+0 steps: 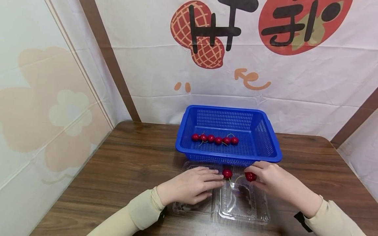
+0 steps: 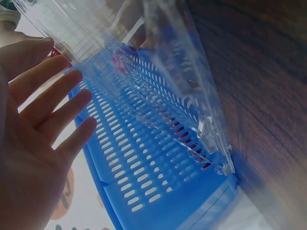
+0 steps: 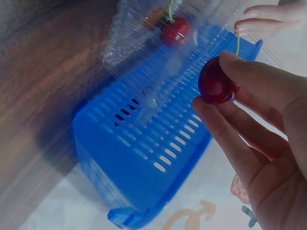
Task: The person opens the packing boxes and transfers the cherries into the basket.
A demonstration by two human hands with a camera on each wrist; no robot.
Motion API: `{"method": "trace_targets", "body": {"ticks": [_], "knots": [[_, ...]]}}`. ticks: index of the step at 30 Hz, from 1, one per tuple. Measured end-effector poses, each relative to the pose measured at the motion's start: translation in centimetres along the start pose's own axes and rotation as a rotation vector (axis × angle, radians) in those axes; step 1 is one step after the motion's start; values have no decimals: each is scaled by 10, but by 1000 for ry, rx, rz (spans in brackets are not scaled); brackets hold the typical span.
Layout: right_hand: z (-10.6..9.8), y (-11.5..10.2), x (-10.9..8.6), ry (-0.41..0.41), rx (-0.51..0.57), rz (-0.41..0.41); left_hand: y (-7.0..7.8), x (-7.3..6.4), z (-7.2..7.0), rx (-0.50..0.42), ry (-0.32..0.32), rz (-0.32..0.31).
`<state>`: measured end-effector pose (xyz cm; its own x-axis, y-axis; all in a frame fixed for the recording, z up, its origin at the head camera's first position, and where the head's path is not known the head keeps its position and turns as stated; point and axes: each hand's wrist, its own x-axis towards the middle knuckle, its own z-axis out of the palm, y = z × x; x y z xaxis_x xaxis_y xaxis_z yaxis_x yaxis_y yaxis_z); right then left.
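Note:
Between thumb and fingers, my right hand (image 1: 270, 177) pinches a red cherry (image 3: 217, 81) with a thin green stem, above the right half of a clear plastic clamshell box (image 1: 240, 209). Another cherry (image 1: 227, 173) lies in the far left part of that half, its stem pointing toward me. My left hand (image 1: 193, 185) hovers over the box's other half, fingers extended and fingertips close to the lying cherry. In the left wrist view the left fingers (image 2: 53, 91) are spread and hold nothing.
Behind the box stands a blue perforated basket (image 1: 183, 150) with several cherries (image 1: 218, 140) in a row inside. Everything rests on a brown wood-grain table (image 1: 133, 157). A printed white cloth (image 1: 153, 75) hangs at the back and sides.

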<state>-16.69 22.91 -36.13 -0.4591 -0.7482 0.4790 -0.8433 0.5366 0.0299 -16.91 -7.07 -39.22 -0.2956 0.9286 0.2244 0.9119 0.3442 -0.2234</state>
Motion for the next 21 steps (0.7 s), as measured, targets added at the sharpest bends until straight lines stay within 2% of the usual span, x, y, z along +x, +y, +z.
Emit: {"method": "trace_targets", "body": {"ticks": [21], "knots": [[-34,8,17,81,-72,-72,0,1,1,10,8,14]]}}
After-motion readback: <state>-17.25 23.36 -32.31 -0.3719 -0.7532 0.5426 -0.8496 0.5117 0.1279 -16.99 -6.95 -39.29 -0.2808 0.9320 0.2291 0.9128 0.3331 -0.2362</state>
